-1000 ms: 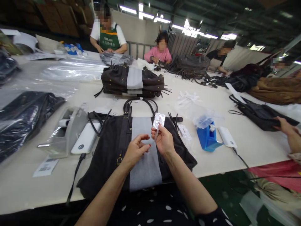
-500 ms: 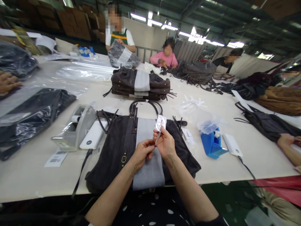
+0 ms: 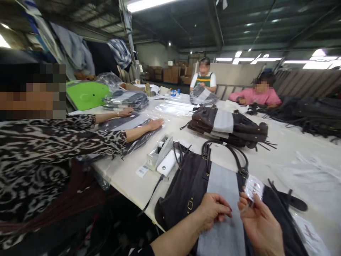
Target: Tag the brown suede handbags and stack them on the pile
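This looks like a factory workshop, and handbags are the line of goods! High above the fingers (image 3: pixel 223 209), a dark metal roof (image 3: pixel 247 32) with strip lights (image 3: pixel 149 4). Under them and stretching away, one big shared bench (image 3: pixel 176 128). Look at the stock: a dark handbag (image 3: pixel 198 179) right beneath the fingers, a stack of brown handbags (image 3: pixel 241 125) just beyond, plastic-wrapped bags (image 3: pixel 126 100) farther off, to their left. A tape dispenser (image 3: pixel 157 154), left again! Co-workers all round, one in a green apron (image 3: pixel 200 81) across the bench, and cardboard boxes (image 3: pixel 172 75) piled far behind!
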Tool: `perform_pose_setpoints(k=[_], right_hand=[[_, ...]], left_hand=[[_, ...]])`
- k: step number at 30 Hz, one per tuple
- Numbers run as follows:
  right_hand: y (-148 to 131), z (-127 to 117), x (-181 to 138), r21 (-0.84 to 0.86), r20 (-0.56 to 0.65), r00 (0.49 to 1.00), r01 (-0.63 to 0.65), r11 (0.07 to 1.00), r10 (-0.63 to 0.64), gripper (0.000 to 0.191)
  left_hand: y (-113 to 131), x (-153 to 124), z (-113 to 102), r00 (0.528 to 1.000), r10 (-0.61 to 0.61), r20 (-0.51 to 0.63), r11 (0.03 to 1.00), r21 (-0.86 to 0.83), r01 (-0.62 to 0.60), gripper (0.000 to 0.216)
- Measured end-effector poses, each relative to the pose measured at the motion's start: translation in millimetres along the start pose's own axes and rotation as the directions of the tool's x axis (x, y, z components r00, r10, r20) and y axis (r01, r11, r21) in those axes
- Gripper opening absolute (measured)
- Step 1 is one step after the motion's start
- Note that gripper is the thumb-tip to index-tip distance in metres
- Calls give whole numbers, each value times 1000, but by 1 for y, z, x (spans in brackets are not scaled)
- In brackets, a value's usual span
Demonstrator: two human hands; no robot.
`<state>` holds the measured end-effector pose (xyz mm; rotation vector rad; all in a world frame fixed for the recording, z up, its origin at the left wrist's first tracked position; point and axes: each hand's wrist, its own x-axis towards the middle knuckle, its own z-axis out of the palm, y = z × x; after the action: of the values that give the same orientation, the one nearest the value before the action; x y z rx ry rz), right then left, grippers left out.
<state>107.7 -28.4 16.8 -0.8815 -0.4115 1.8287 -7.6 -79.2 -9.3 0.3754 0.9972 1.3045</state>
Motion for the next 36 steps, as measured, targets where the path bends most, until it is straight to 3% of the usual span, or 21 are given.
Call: perform_pose_setpoints(k=[5, 12, 18, 23, 27, 29, 31, 33, 34, 36], right_hand=[[-1, -21, 2, 25, 3, 1000, 9, 1000, -9, 18], [-1, -36, 6, 46, -101, 994, 44, 998, -39, 19], [4, -24, -8, 35, -39, 995, 97, 995, -95, 18], [5, -9, -15, 132, 11, 996, 89, 987, -92, 15], [7, -12, -10, 135, -1, 995, 98, 986, -99, 16], [9, -16, -15, 50, -18, 998, 55, 997, -54, 17], [10, -20, -24, -155, -28, 995, -98, 983, 95, 18], [10, -20, -34, -419, -14, 970, -228, 879, 244, 30], [9, -18, -39, -528, 11, 968, -206, 824, 249, 34], [6, -9, -42, -653, 117, 989, 9, 757, 90, 33]], left_hand=[[-1, -4, 0, 1000, -12, -19, 1000, -9, 12, 20], [2, -2, -4, 999, -40, 30, 994, -103, 43, 29], [20, -12, -9, 965, -51, 258, 943, -306, 132, 27], [30, -15, -7, 968, -26, 248, 938, -329, 109, 20], [36, -5, -11, 973, -40, 229, 922, -368, 124, 15], [40, -3, -13, 977, -41, 210, 929, -351, 115, 16], [44, -2, -15, 983, -25, 183, 956, -283, 77, 20], [48, 0, -17, 991, 19, 132, 989, -147, 1, 23], [50, 1, -16, 993, 54, 101, 998, -49, -49, 24], [54, 3, -14, 988, 140, 56, 974, 172, -148, 24]])
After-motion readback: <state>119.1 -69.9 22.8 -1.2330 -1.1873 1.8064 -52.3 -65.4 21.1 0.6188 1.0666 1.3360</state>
